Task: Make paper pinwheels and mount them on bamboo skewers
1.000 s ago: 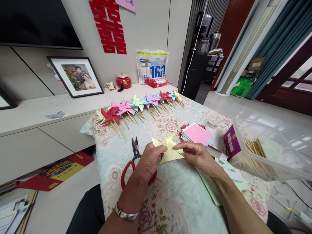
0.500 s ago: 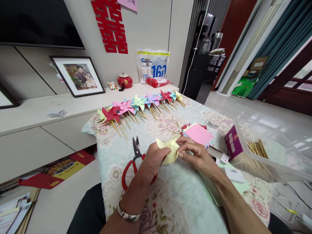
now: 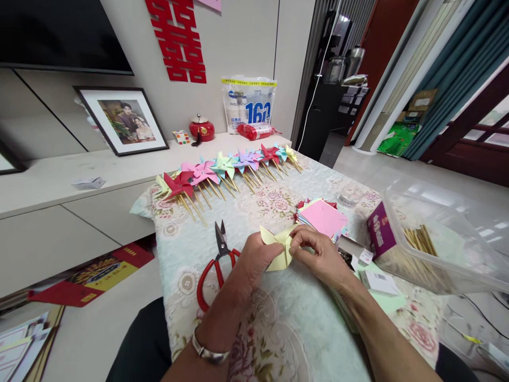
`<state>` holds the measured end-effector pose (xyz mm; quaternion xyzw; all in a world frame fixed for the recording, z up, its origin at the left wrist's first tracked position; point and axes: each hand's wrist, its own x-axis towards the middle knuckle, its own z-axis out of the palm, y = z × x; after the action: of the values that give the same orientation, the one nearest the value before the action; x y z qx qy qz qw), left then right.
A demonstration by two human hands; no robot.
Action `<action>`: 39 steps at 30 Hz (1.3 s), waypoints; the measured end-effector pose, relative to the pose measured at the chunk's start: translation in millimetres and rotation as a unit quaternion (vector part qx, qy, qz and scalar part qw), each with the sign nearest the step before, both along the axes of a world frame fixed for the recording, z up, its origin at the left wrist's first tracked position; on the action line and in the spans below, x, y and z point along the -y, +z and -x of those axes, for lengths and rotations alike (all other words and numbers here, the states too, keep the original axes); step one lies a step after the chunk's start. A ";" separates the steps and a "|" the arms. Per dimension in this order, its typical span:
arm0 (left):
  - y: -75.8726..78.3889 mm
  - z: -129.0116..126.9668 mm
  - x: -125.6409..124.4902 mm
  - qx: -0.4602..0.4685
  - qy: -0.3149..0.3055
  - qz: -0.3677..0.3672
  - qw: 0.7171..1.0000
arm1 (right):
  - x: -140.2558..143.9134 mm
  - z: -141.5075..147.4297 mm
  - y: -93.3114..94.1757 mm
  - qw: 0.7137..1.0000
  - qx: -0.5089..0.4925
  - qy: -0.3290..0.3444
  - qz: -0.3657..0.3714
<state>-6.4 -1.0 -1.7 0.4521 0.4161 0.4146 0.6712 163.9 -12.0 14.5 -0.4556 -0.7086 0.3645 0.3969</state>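
A pale yellow paper pinwheel, its corners folded in toward the middle, is held between both hands above the table. My left hand is closed on its left side, the thumb pressing near the centre. The fingers of my right hand pinch a fold at the right; whether they also hold something small is hidden. Beside my left forearm lie red-handled scissors, blades apart. Past my right hand sits a stack of coloured paper squares, pink on top.
Finished pinwheels on sticks lie in a row at the table's far edge. A clear plastic bin with sticks stands right, near small white boxes and a round clear container. Behind is a cabinet with a framed photo.
My right fingers have drawn together and moved in to the pinwheel's centre, folding its right side further inward. My left hand keeps its hold. The view has shifted slightly.
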 end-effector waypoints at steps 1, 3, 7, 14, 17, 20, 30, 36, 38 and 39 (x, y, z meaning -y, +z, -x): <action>1.1 -0.2 0.1 -0.006 0.001 0.001 1.000 | 0.2 0.1 -0.1 1.000 0.005 0.000 -0.001; 4.6 -0.8 1.0 -0.019 0.006 0.005 1.000 | 0.8 0.2 0.2 1.000 0.018 -0.004 -0.002; 11.9 -2.4 3.3 -0.033 0.015 0.009 0.999 | 1.4 1.0 0.6 0.999 0.040 -0.014 -0.004; 9.0 -3.5 2.9 -0.049 0.017 0.014 0.999 | 1.0 3.0 1.6 0.998 0.057 -0.034 -0.001; 5.0 -2.9 2.1 -0.065 0.009 0.012 0.998 | 1.3 3.4 3.2 0.997 0.062 -0.037 0.002; 3.0 -2.3 1.6 -0.070 -0.004 0.017 0.997 | 1.5 3.2 4.0 0.997 0.069 -0.034 0.001; 5.4 -2.7 1.6 -0.100 0.002 -0.003 0.995 | 1.6 2.6 2.6 0.994 0.103 -0.034 -0.009; 1.1 -4.0 0.1 -0.127 0.000 0.011 0.992 | 1.8 3.0 4.2 0.993 0.116 -0.035 -0.009; 0.7 -4.6 -0.1 -0.132 0.006 0.007 0.991 | 1.9 3.4 4.4 0.992 0.119 -0.036 -0.006; 0.7 -4.8 -0.1 -0.133 0.009 0.006 0.991 | 2.0 3.6 4.4 0.992 0.121 -0.036 -0.005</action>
<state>-1.6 -0.9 -1.0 0.4954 0.5079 0.3546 0.6090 160.4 -14.0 18.9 -0.5195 -0.7362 0.2886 0.3239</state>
